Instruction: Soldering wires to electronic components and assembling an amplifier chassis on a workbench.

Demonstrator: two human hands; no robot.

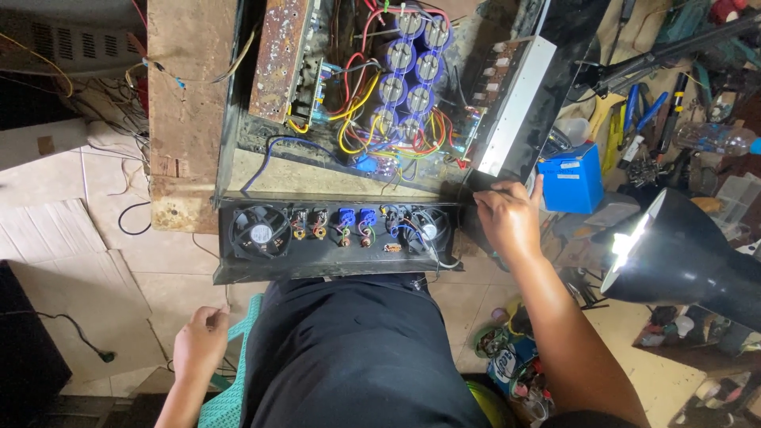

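Note:
An opened amplifier chassis (238, 119) lies on a wooden bench, with several blue capacitors (412, 71), coloured wires and a rusty circuit board (279, 59) inside. Its black rear panel (333, 265) faces me and carries two fans (259, 232) and several connectors. My right hand (507, 218) rests at the chassis's right front corner, fingers pinched on a thin tool or wire I cannot make out. My left hand (202, 341) hangs low beside my left thigh, fingers curled and nothing in it, near a teal seat edge.
A lit black desk lamp (682, 254) stands close on the right. A blue box (571, 178) sits beside my right hand. Pliers, cutters and a plastic bottle (717, 139) crowd the right bench. Cardboard sheets (55, 238) and a cable lie on the tiled floor left.

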